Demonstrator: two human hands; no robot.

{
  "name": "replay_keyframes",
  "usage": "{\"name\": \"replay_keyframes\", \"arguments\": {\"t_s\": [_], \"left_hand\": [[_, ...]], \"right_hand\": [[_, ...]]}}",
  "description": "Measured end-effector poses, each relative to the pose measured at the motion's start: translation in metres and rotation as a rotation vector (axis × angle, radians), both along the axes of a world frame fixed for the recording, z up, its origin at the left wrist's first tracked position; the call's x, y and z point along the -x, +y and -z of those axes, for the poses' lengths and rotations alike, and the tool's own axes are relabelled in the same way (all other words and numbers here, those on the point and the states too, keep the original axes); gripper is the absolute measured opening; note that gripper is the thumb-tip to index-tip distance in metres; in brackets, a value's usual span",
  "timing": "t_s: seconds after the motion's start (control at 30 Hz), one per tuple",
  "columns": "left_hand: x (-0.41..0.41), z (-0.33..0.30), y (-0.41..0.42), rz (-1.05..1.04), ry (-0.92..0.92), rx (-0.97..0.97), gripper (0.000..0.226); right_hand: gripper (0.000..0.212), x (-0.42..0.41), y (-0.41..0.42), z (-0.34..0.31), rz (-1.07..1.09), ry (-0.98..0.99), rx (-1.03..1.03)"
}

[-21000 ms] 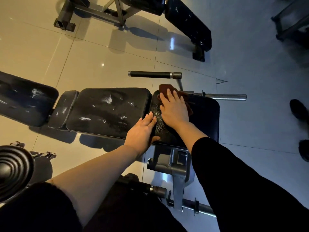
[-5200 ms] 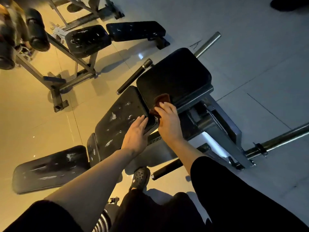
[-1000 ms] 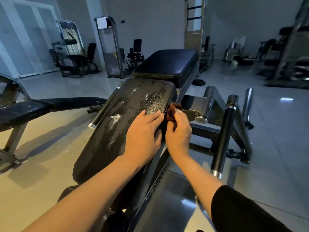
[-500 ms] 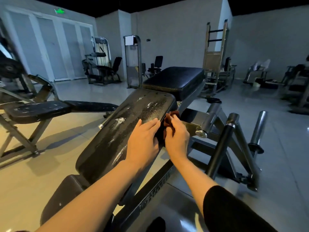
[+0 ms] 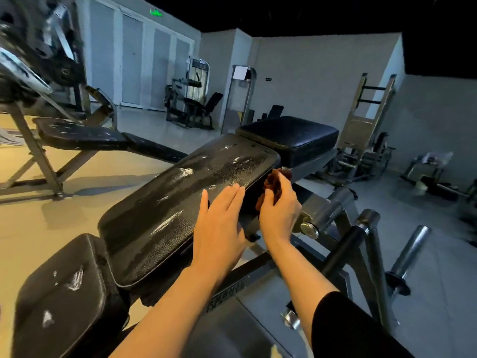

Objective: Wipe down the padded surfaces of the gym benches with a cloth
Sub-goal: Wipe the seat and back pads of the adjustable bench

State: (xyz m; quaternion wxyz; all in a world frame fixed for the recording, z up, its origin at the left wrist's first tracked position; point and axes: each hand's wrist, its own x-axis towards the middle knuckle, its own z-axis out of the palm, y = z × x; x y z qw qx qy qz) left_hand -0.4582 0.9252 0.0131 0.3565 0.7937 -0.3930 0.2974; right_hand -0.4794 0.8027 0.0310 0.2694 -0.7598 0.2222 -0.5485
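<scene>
A bunched brown cloth (image 5: 274, 182) is gripped in the right hand (image 5: 280, 213) against the side edge of the scuffed black padded bench (image 5: 180, 202), at two o'clock from the flat, open left hand (image 5: 219, 223) resting on it. The edge-wiping step appears underway; the scuffed top likely needs wiping next.

Pale tiled floor (image 5: 85, 202), glossy, carrying reflections. White panelled doors (image 5: 134, 63) along the far left wall, a green exit sign (image 5: 156, 13) lit above them. A cable weight machine (image 5: 192, 96) stands before the doors (detail dim). A tall grey frame with a white sheet (image 5: 240, 72) fixed at its top stands near the corner. A wooden ladder-like rack (image 5: 366, 112) leans at the right wall. Dark weight plates (image 5: 51, 55), blurred, at upper left. Bare chrome pegs (image 5: 410, 249) project at lower right.
</scene>
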Motion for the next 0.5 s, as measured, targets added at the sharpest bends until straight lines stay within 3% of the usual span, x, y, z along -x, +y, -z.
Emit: {"name": "replay_keyframes", "arguments": {"t_s": [0.1, 0.27, 0.43, 0.5], "left_hand": [[0.001, 0.002, -0.003, -0.04, -0.025, 0.01, 0.068], [0.005, 0.001, -0.004, -0.081, -0.03, -0.031, 0.072], [0.009, 0.001, -0.008, -0.095, 0.004, 0.036, 0.066], [0.012, 0.002, -0.011, -0.102, 0.011, 0.049, 0.069]], "right_hand": [[0.038, 0.005, 0.011, 0.023, -0.089, -0.019, 0.104], [0.043, -0.011, -0.007, -0.004, -0.046, -0.21, -0.015], [0.039, 0.001, 0.012, 0.033, -0.158, -0.129, 0.193], [0.041, -0.002, -0.006, 0.02, -0.16, -0.16, 0.15]]}}
